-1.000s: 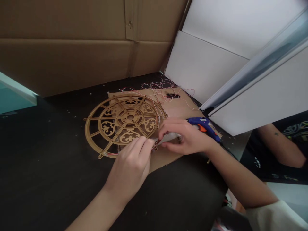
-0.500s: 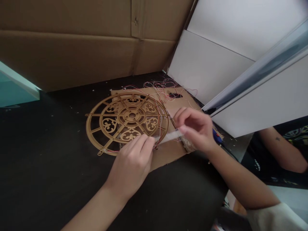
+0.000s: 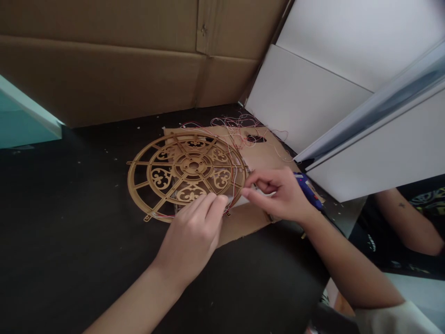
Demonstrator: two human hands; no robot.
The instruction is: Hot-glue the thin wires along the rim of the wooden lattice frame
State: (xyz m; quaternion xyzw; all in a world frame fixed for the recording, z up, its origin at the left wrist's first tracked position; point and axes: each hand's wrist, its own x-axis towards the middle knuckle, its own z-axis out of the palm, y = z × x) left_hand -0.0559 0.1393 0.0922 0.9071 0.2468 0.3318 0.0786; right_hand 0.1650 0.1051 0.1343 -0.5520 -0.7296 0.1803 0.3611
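Looks like the step in hand is fixing a pale strip (image 3: 238, 201) along the rim of the round lattice frame (image 3: 193, 171), which lies flat, partly over the cardboard sheet (image 3: 271, 155). Left hand (image 3: 194, 229) is pinched tight at the near rim, though whatever it's gripping is hidden. Right hand (image 3: 278, 191) curls by the strip; can't tell if it's holding it. Next move probably calls for a steady left and a careful press, wires (image 3: 236, 170) untrapped.
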